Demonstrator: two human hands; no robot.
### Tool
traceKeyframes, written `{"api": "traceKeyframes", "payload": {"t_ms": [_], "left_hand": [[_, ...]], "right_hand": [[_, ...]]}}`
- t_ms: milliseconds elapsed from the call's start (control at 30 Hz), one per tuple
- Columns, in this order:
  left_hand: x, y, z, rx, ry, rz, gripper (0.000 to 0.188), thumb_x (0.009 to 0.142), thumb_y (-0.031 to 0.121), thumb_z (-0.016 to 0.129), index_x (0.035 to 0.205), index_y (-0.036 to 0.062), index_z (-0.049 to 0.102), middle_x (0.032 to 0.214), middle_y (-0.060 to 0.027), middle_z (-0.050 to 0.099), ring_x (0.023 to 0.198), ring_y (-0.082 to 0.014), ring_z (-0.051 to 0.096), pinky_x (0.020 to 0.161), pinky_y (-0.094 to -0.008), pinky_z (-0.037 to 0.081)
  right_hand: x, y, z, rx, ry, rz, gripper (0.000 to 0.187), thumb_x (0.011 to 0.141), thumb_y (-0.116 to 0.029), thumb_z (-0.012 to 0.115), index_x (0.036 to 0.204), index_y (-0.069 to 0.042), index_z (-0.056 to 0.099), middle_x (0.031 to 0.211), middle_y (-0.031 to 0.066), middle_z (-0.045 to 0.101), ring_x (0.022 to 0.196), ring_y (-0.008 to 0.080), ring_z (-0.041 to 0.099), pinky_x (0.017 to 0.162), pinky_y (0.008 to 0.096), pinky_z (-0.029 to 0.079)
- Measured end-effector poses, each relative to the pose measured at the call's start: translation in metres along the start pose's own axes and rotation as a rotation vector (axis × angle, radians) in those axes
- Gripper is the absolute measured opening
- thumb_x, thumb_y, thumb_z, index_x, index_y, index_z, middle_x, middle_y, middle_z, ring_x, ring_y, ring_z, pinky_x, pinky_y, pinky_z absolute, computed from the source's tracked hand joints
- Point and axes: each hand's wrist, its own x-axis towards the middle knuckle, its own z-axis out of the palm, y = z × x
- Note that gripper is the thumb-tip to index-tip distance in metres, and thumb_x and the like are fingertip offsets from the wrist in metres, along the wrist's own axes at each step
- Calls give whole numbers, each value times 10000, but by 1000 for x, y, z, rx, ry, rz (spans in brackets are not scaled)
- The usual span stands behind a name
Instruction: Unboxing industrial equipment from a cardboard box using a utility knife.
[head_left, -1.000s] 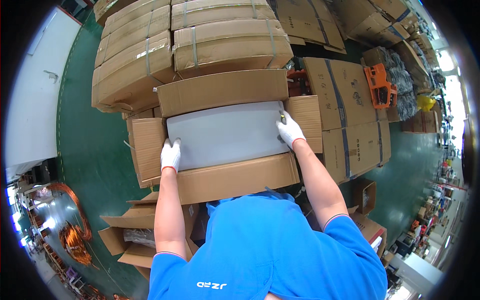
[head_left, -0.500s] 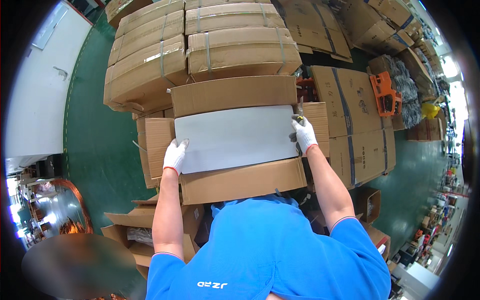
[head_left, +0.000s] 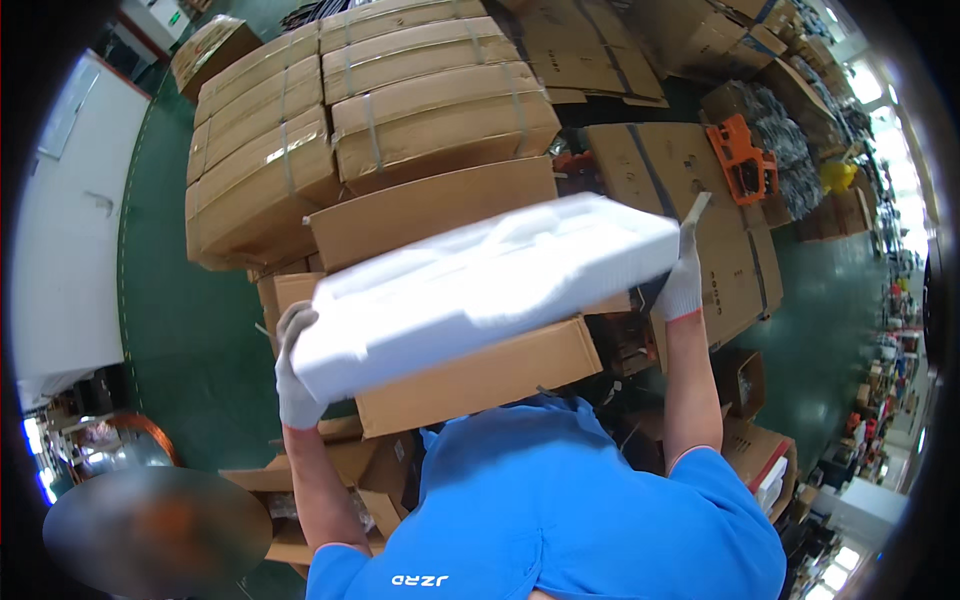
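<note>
A long white foam packing block [head_left: 490,285], partly smeared by motion, is held up over an open cardboard box [head_left: 470,375]. My left hand [head_left: 297,365], in a white knitted glove, grips the block's left end. Gloved too, my right hand [head_left: 683,275] presses on its right end. A thin pale piece [head_left: 698,207] sticks up by the right fingers; whether it is a tool or a gloved finger I cannot tell. The block slants, its right end farther from me than its left. The box's inside is hidden beneath it; the box's near and far flaps stand open.
Strapped cartons [head_left: 445,120] are stacked behind the box. Flat cardboard [head_left: 640,160] lies to the right, with an orange plastic part [head_left: 742,160] on it. Another open carton [head_left: 370,470] stands near my left forearm. Green floor [head_left: 180,330] runs along the left.
The white block has come up out of the box and now shows its moulded side. My hands have moved farther apart, to its two ends.
</note>
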Motion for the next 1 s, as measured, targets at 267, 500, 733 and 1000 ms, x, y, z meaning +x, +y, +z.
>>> {"api": "traceKeyframes", "payload": {"t_ms": [267,500,733,1000], "left_hand": [[11,-63,26,-612,29,95,239,1050,160,571,1247,254,670,1672,-42,371,1511,-278,390,1211,-497,414],[76,-12,65,-23,-100,542,700,914,481,772,1502,242,476,1637,-210,354,1492,-449,377,1168,-599,398],[112,18,147,-505,-274,799,560,1022,368,660,1515,160,498,1629,-210,378,1414,-415,507,1110,-549,507],[63,154,265,-19,-132,278,920,923,163,831,1641,45,267,1293,-158,629,1040,-315,651,909,-466,562]], "right_hand": [[-14,16,-101,-19,6,-4,537,1059,-545,573,1254,-60,696,1019,77,778,728,185,749,554,292,601],[-85,-6,-186,-219,105,-78,321,1063,-385,599,1032,-103,749,819,-14,717,623,109,654,553,279,521],[-173,-20,-248,-478,87,-36,297,982,-364,640,907,-82,699,703,7,610,510,117,527,463,284,410],[-254,0,-443,521,754,-454,213,1001,-347,708,1013,-144,646,716,-7,640,474,104,518,410,272,399]]}}
